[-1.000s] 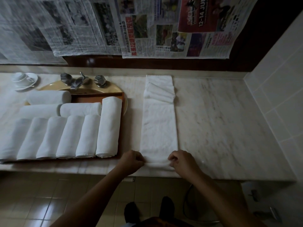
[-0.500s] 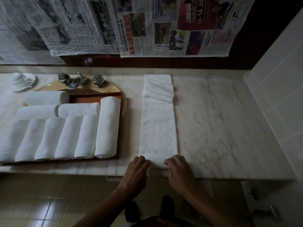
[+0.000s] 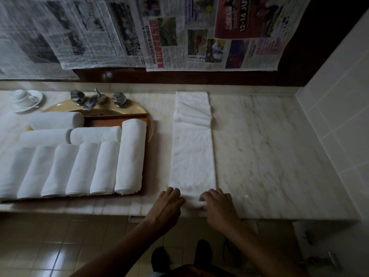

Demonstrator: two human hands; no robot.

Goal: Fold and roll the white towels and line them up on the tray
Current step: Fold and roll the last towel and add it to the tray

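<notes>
A long white towel [image 3: 192, 156], folded into a narrow strip, lies on the marble counter [image 3: 269, 156] and runs away from me. Its near end is turned into a small roll at the counter's front edge. My left hand [image 3: 169, 204] presses on the roll's left end with fairly straight fingers. My right hand [image 3: 217, 206] curls its fingers over the right end. Left of the strip, the wooden tray [image 3: 119, 120] holds several rolled white towels [image 3: 129, 154]: a front row side by side and others lying crosswise behind.
A stack of folded white towels [image 3: 192, 110] sits on the strip's far end. The tray rests over a yellow sink [image 3: 127, 111] with a chrome tap [image 3: 91, 100]. A cup and saucer [image 3: 24, 97] stand far left. A tiled wall [image 3: 339, 116] bounds the right.
A second ago both hands pinched the towel's near edge. They have since turned that edge over and now lie on top of a small roll, a little farther forward.
</notes>
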